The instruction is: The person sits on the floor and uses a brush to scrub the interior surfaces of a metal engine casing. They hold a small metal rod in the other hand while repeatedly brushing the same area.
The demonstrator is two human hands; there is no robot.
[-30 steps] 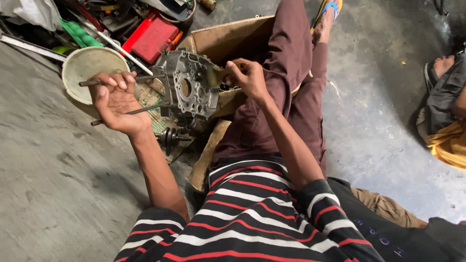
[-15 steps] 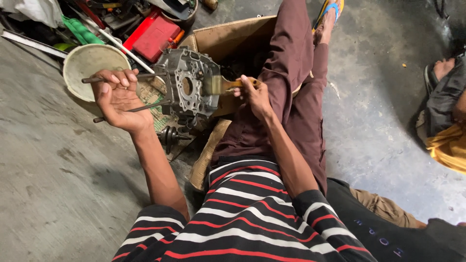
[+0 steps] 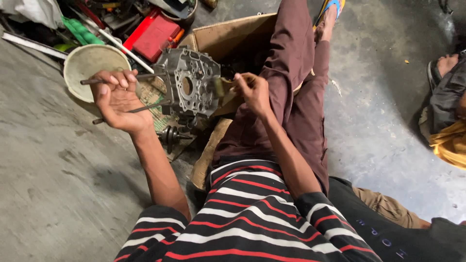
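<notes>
Grey concrete floor, stained and worn, with a seated person in a striped shirt and maroon trousers, legs stretched out over a flattened cardboard box.

Left hand raised palm-up, fingers curled around two thin metal rods, one across the fingertips, the other lower near the heel of the palm; both running toward the engine casing.

Engine casing upright just beside the left hand, grey cast metal with a round bore and several bolt holes, resting over the cardboard near the left thigh.

Right hand closed on a small brush-like tool, its end touching the right edge of the casing; exact kind of tool hard to tell, blurred.

Pale round bowl on the floor behind the left hand, partly hidden by it. Red box further back among clutter, with a green ribbed item and a white rod nearby. Small toothed shaft lying on the floor below the casing, beside a strip of cardboard.

Another person at the right edge, only a foot in a sandal and yellow cloth visible, well apart from the work. Dark garment at lower right.
</notes>
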